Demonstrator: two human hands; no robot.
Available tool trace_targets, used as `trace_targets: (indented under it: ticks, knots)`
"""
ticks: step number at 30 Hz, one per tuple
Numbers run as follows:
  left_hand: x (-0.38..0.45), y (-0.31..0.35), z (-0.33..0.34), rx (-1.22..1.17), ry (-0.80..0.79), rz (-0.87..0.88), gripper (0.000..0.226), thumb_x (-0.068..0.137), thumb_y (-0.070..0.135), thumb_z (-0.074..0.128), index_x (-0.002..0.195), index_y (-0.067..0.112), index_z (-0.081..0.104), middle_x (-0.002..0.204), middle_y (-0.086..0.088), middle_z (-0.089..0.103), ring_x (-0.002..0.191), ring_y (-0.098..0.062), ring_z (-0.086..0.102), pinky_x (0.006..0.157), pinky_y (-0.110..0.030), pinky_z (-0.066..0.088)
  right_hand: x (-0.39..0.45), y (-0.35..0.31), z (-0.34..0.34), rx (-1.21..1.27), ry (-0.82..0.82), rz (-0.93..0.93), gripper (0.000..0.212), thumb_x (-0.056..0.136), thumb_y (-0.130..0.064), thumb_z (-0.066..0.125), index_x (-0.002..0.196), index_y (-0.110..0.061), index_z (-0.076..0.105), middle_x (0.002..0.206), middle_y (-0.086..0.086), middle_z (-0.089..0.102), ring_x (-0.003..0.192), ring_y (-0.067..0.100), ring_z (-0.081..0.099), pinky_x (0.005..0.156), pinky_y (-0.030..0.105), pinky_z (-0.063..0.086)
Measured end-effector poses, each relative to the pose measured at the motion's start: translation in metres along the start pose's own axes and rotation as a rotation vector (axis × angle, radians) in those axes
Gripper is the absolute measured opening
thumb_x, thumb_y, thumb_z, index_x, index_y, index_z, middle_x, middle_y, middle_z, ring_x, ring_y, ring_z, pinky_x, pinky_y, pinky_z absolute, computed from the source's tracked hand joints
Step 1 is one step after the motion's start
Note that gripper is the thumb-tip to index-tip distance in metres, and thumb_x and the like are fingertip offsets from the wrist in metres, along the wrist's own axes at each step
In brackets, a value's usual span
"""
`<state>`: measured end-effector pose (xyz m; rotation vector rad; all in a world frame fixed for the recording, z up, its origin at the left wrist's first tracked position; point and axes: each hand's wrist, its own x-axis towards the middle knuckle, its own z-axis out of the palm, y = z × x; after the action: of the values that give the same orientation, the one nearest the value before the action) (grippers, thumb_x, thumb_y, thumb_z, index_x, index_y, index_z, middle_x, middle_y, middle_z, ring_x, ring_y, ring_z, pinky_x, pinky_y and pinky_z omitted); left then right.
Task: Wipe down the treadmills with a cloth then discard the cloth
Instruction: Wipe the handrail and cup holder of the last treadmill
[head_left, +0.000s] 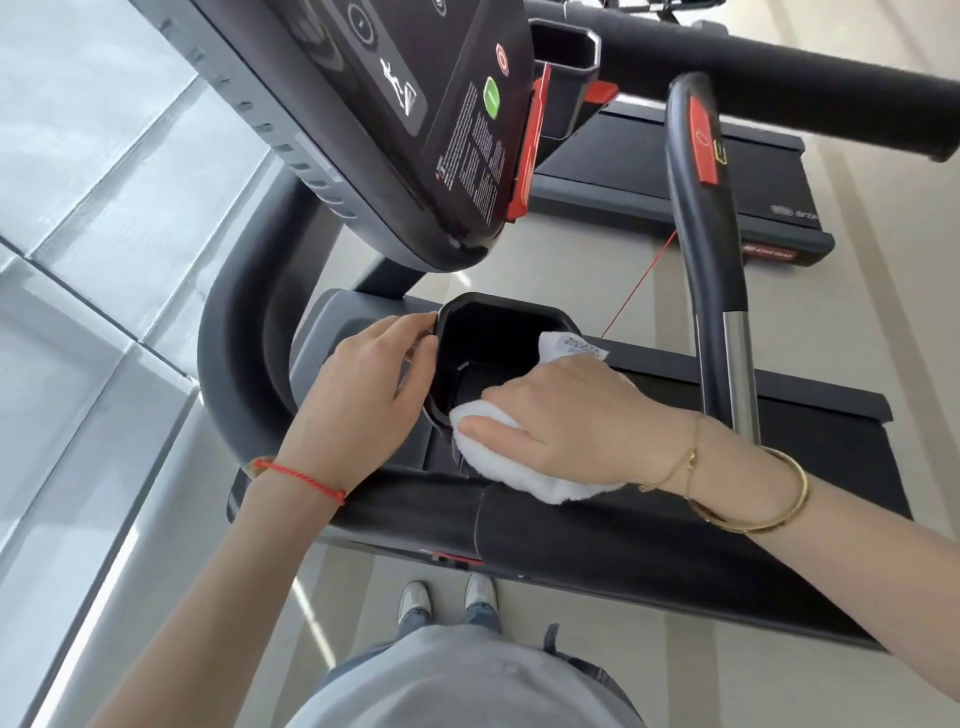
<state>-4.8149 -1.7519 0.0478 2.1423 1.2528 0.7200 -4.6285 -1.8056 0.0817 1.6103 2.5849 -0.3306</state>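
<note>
The person stands at the side of a treadmill (649, 561), both hands at a black cup holder (498, 332) set in the machine's side tray below the console (415, 114). The right hand (566, 421) lies over a white cloth (550, 480), fingers curled down into the holder's opening with the cloth bunched beneath them and the thumb stretched along the cloth at the holder's near rim; the hand grips and presses the cloth against the inside near wall of the holder. Part of the cloth, bearing a small printed label (579, 349), sticks up past the hand at the holder's right rim, and another fold spills out below the hand onto the padded handrail (415, 512). The left hand (363, 384) rests against the holder's left outer wall, fingers curled round its rim at the upper left corner, steadying it. A red string bracelet (306, 475) circles the left wrist; a gold bangle (779, 499) and a thin gold chain (680, 457) sit on the right wrist. A thin red safety cord (641, 283) runs from the console toward the holder's right side. A second treadmill (675, 176) stands beyond. The person's grey shirt (457, 680) and pale shoes (447, 597) show at the bottom.
</note>
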Motion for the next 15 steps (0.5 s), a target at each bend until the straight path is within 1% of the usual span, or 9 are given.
trace_targets:
  ticks: [2, 5, 6, 8, 10, 11, 12, 13, 15]
  knots:
    - [-0.001, 0.002, 0.0, 0.014, 0.002, 0.003, 0.044, 0.098, 0.033, 0.037, 0.13, 0.015, 0.061, 0.111, 0.003, 0.068, 0.099, -0.013, 0.065, 0.09, -0.037, 0.054, 0.009, -0.013, 0.006, 0.055, 0.041, 0.041, 0.051, 0.098, -0.052, 0.02, 0.075, -0.022, 0.053, 0.068, -0.007, 0.057, 0.062, 0.02, 0.053, 0.069, 0.035, 0.034]
    - [-0.002, 0.003, 0.0, 0.03, 0.004, 0.003, 0.042, 0.098, 0.031, 0.039, 0.13, 0.014, 0.061, 0.112, 0.002, 0.068, 0.099, -0.015, 0.065, 0.09, -0.038, 0.054, -0.002, -0.016, 0.013, 0.069, 0.223, 0.018, 0.039, 0.1, -0.045, 0.039, 0.074, -0.017, 0.05, 0.066, -0.006, 0.054, 0.059, 0.019, 0.05, 0.06, 0.033, 0.033]
    - [-0.002, 0.003, 0.0, 0.034, 0.001, 0.003, 0.042, 0.098, 0.029, 0.039, 0.13, 0.013, 0.061, 0.113, 0.001, 0.068, 0.099, -0.015, 0.065, 0.091, -0.038, 0.054, -0.01, -0.011, 0.014, 0.075, 0.278, -0.001, 0.039, 0.099, -0.042, 0.043, 0.074, -0.013, 0.053, 0.065, -0.004, 0.055, 0.06, 0.019, 0.051, 0.059, 0.032, 0.034]
    - [-0.002, 0.004, 0.0, 0.042, 0.002, 0.001, 0.039, 0.099, 0.026, 0.042, 0.13, 0.014, 0.061, 0.112, 0.0, 0.068, 0.099, -0.016, 0.065, 0.091, -0.037, 0.053, -0.027, 0.003, 0.018, 0.102, 0.341, -0.062, 0.04, 0.098, -0.038, 0.046, 0.08, -0.007, 0.063, 0.07, 0.002, 0.061, 0.069, 0.023, 0.057, 0.067, 0.033, 0.042]
    - [-0.003, 0.004, -0.001, 0.056, 0.01, -0.005, 0.037, 0.099, 0.023, 0.044, 0.131, 0.014, 0.061, 0.112, 0.0, 0.068, 0.097, -0.017, 0.066, 0.09, -0.038, 0.054, -0.041, 0.014, 0.023, 0.09, 0.353, -0.103, 0.04, 0.098, -0.039, 0.049, 0.097, -0.005, 0.07, 0.092, 0.006, 0.068, 0.095, 0.025, 0.063, 0.087, 0.036, 0.047]
    - [-0.004, 0.005, 0.0, 0.065, 0.01, -0.006, 0.036, 0.1, 0.022, 0.045, 0.131, 0.014, 0.06, 0.112, 0.0, 0.068, 0.097, -0.018, 0.066, 0.089, -0.039, 0.054, -0.046, 0.017, 0.025, 0.084, 0.331, -0.081, 0.042, 0.098, -0.041, 0.048, 0.107, -0.006, 0.069, 0.108, 0.006, 0.067, 0.114, 0.026, 0.058, 0.096, 0.036, 0.046]
    - [-0.005, 0.006, 0.0, 0.074, 0.01, -0.005, 0.036, 0.1, 0.022, 0.045, 0.132, 0.014, 0.06, 0.113, -0.001, 0.068, 0.098, -0.018, 0.066, 0.089, -0.04, 0.055, -0.05, 0.019, 0.026, 0.099, 0.294, -0.03, 0.045, 0.098, -0.044, 0.045, 0.117, -0.008, 0.065, 0.126, 0.005, 0.061, 0.131, 0.024, 0.047, 0.104, 0.036, 0.042]
    - [-0.005, 0.006, -0.001, 0.083, 0.01, -0.004, 0.036, 0.1, 0.022, 0.045, 0.132, 0.014, 0.059, 0.114, -0.001, 0.068, 0.098, -0.019, 0.066, 0.088, -0.04, 0.055, -0.052, 0.019, 0.027, 0.127, 0.26, 0.029, 0.049, 0.099, -0.046, 0.04, 0.127, -0.011, 0.06, 0.141, 0.004, 0.05, 0.142, 0.021, 0.032, 0.111, 0.034, 0.036]
    - [-0.006, 0.007, -0.001, 0.095, 0.005, -0.001, 0.037, 0.1, 0.022, 0.044, 0.133, 0.014, 0.059, 0.114, -0.002, 0.068, 0.098, -0.019, 0.066, 0.087, -0.039, 0.055, -0.054, 0.019, 0.029, 0.193, 0.236, 0.112, 0.052, 0.102, -0.046, 0.029, 0.139, -0.014, 0.047, 0.158, 0.0, 0.027, 0.15, 0.012, 0.008, 0.117, 0.027, 0.023]
